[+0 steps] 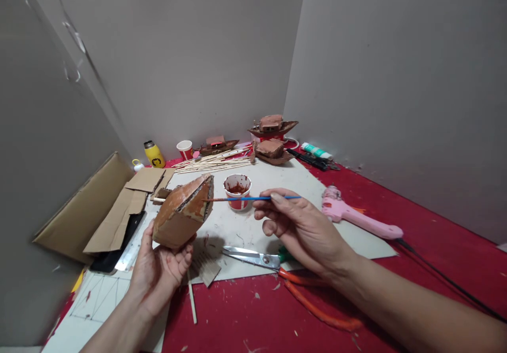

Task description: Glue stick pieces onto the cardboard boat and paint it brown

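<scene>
My left hand [168, 263] holds up a cardboard boat hull [180, 210] from below, its fingers curled round the underside. Brown paint covers part of the hull, and bare cardboard shows on the lower side. A thin blue paintbrush [253, 198] is pinched between the thumb and fingers of my right hand [293, 221]. The brush tip touches the right end of the hull. Behind the brush stands a paper cup [237, 186] with brown paint inside.
Scissors [253, 256] and orange-handled pliers [312, 300] lie in front. A pink glue gun [360, 218] is at right, cardboard pieces [114, 221] at left. Wooden sticks [217, 161], brown model boats [273, 151] and a yellow bottle [154, 155] are at the back.
</scene>
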A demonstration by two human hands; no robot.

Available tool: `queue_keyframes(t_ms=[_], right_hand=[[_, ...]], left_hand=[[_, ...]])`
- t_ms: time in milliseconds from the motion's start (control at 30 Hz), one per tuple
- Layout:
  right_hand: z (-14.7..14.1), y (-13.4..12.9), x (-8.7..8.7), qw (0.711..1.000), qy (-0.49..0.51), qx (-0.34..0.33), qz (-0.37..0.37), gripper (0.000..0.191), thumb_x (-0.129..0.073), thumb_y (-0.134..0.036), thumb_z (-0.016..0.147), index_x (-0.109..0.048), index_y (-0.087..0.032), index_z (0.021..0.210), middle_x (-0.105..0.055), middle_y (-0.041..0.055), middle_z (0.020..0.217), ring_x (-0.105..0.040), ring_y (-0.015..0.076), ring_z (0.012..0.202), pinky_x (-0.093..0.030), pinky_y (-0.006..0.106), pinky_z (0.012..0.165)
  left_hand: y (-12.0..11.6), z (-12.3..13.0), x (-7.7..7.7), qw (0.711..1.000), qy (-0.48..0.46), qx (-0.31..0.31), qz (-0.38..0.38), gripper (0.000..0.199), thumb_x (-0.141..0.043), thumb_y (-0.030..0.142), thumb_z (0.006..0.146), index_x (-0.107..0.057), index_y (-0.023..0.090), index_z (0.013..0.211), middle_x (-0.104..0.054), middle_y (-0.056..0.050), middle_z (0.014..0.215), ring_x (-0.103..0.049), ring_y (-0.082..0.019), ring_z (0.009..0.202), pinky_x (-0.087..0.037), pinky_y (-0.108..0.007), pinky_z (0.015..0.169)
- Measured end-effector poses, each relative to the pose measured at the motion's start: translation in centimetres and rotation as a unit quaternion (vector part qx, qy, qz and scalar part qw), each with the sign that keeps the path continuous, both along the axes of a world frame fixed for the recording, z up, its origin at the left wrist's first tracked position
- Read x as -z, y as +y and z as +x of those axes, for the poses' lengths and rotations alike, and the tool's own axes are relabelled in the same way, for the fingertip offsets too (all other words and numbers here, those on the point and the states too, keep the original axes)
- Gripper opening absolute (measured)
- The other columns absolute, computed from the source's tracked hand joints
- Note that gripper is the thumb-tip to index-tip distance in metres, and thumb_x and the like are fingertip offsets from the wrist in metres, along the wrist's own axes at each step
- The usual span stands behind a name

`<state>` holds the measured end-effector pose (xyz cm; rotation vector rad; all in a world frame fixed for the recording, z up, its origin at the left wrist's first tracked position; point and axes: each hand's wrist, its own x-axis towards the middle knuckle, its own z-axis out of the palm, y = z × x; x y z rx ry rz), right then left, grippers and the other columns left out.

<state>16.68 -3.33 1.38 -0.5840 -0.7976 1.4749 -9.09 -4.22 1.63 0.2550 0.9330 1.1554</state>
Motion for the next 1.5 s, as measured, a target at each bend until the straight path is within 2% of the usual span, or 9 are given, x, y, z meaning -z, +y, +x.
queue_keyframes(t_ms=[167,400,667,933,1200,1367,1500], right_hand=[[-0.4,-0.3,0.0,0.999,-0.015,-0.029,-0.002,0.020,-0.085,-0.037,0.074,-0.078,-0.020,0.082,-0.077,0.0051,0.076,-0.071,0.0127,0.066,-0.055,0.015,0.048],[0.2,0.1,0.0,1.000,0.012,0.018,0.015,0.022,-0.087,-0.037,0.072,-0.078,-0.021,0.084,-0.079,0.0047,0.079,-0.073,0.0138,0.068,-0.055,0.015,0.048],[-0.3,-0.2,0.2,0.999,-0.009,-0.043,0.006,0.019,-0.085,-0.035,0.074,-0.078,-0.019,0.081,-0.078,0.0046,0.076,-0.071,0.0116,0.064,-0.056,0.014,0.048],[0.0,-0.1,0.0,1.000,0.010,0.001,0.023,0.019,-0.085,-0.036,0.074,-0.078,-0.022,0.085,-0.080,0.0049,0.080,-0.073,0.0130,0.067,-0.056,0.015,0.048],[-0.9,-0.5,0.5,0.998,-0.027,-0.027,0.040,0.019,-0.084,-0.038,0.076,-0.079,-0.021,0.084,-0.078,0.0046,0.077,-0.072,0.0139,0.067,-0.057,0.016,0.048],[-1.1,-0.7,0.8,0.996,-0.061,-0.002,0.068,0.019,-0.083,-0.040,0.077,-0.080,-0.023,0.086,-0.079,0.0053,0.078,-0.073,0.0144,0.067,-0.057,0.017,0.048],[-1.1,-1.2,1.1,0.989,-0.111,0.012,0.101,0.017,-0.080,-0.038,0.080,-0.081,-0.026,0.091,-0.080,0.0049,0.077,-0.070,0.0116,0.060,-0.057,0.018,0.052]], left_hand=[[0.1,0.1,0.0,1.000,0.002,-0.002,0.002,0.047,-0.034,0.046,0.101,-0.060,0.009,0.114,-0.076,-0.018,0.078,-0.071,-0.020,0.053,-0.060,-0.028,0.051],[-0.1,0.3,-0.3,1.000,0.008,-0.002,-0.005,0.047,-0.034,0.047,0.101,-0.060,0.010,0.113,-0.077,-0.018,0.079,-0.070,-0.019,0.052,-0.060,-0.027,0.050],[0.2,0.4,-0.2,1.000,0.010,-0.009,0.006,0.045,-0.035,0.045,0.101,-0.060,0.010,0.114,-0.077,-0.019,0.081,-0.071,-0.019,0.052,-0.061,-0.028,0.051],[-0.1,0.5,-0.2,1.000,0.017,-0.011,0.008,0.045,-0.036,0.047,0.101,-0.059,0.011,0.116,-0.075,-0.018,0.081,-0.071,-0.018,0.053,-0.060,-0.027,0.052],[-0.2,0.9,-0.3,0.999,0.013,-0.015,0.030,0.042,-0.038,0.044,0.101,-0.057,0.014,0.122,-0.075,-0.015,0.084,-0.072,-0.018,0.056,-0.061,-0.026,0.053],[-0.5,1.0,-0.1,0.999,0.012,-0.013,0.049,0.041,-0.039,0.043,0.101,-0.056,0.014,0.125,-0.075,-0.014,0.084,-0.073,-0.018,0.059,-0.062,-0.025,0.055],[-0.7,1.2,-0.3,0.998,0.010,-0.020,0.057,0.038,-0.040,0.039,0.102,-0.056,0.014,0.126,-0.076,-0.014,0.087,-0.074,-0.020,0.063,-0.063,-0.026,0.057]])
